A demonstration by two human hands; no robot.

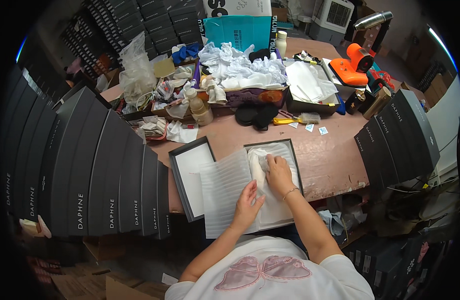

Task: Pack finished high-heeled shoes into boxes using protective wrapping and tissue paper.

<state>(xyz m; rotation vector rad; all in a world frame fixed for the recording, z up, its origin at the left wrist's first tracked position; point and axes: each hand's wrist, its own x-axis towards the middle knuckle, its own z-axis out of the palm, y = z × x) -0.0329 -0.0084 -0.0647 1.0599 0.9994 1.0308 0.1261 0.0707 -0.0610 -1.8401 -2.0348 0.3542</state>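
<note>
An open dark grey shoe box (296,150) lined with white tissue paper (272,200) sits at the near edge of the pinkish-brown tabletop (330,155), its lid (182,172) lying open-side up just to its left. The right hand (279,172) rests inside the box, fingers bent and pressing down on the crumpled tissue without closing around it. The left hand (247,202) lies flat, fingers spread, on a ribbed white foam sheet (225,187) that overlaps the box's left edge and the lid.
</note>
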